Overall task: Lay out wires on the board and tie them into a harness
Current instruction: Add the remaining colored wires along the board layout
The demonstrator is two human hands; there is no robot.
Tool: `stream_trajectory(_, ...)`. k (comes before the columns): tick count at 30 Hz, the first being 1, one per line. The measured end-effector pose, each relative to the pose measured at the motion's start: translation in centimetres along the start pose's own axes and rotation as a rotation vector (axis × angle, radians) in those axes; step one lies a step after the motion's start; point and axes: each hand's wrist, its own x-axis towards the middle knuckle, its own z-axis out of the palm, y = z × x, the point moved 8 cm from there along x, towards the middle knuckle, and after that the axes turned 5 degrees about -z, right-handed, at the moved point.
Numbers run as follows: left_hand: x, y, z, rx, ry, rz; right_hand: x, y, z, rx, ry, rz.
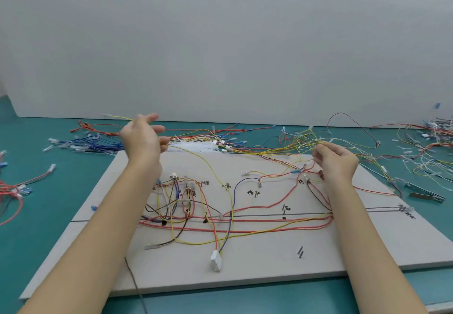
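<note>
Two bare hands are working above a flat, matte grey board (257,259) lying on the smooth teal bench (49,191). The left hand (141,138) is pinching a thin yellow wire (208,164) at its fingertips, other fingers spread loose. Below and right of it, red, yellow, blue and brown wires are looping across the board, and one white ribbed connector (215,261) is lying there. The right hand (337,163), fingers curled, is gripping pale yellow strands (304,142) from the tangled pile just behind it.
</note>
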Motion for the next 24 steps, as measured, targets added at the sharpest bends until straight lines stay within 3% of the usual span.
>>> stream_trajectory(2, 0.5, -0.1, -0.1, 0.26, -0.088, -0.037, 0.2, 0.1, 0.7, -0.073, -0.089, -0.001)
stream_trajectory(6, -0.3, -2.3, -0.1, 1.123, -0.379, -0.105, 0.0, 0.8, 2.5, -0.335, -0.296, 0.061)
stream_trajectory(8, -0.4, -2.2, -0.2, 1.362, -0.374, -0.037, -0.1, 1.2, 2.4, -0.407, -0.297, 0.066)
stream_trajectory(10, -0.1, -1.0, 0.0, 1.574, -0.251, 0.112, -0.5, 0.9, 2.3, -0.469, -0.269, 0.005)
stream_trajectory(13, -1.1, -0.1, 1.3, 1.635, -0.129, 0.262, -0.7, 0.8, 2.1, -0.467, -0.235, -0.044)
stream_trajectory(15, -3.1, 0.1, 3.5, 1.589, -0.149, 0.482, -0.7, 0.5, 1.9, -0.438, -0.221, -0.094)
stream_trajectory(17, -5.7, -0.9, 6.5, 1.485, -0.302, 0.715, -0.7, 0.4, 1.7, -0.427, -0.214, -0.12)
stream_trajectory(18, -6.9, -2.0, 7.9, 1.404, -0.439, 0.744, -0.5, 0.5, 1.7, -0.423, -0.218, -0.121)
stream_trajectory(21, -9.4, -7.0, 11.1, 1.272, -0.824, 0.522, -0.2, 1.5, 1.9, -0.383, -0.269, -0.051)
stream_trajectory(24, -10.0, -10.5, 12.8, 1.4, -0.849, 0.468, 0.1, 2.6, 1.8, -0.355, -0.313, 0.016)
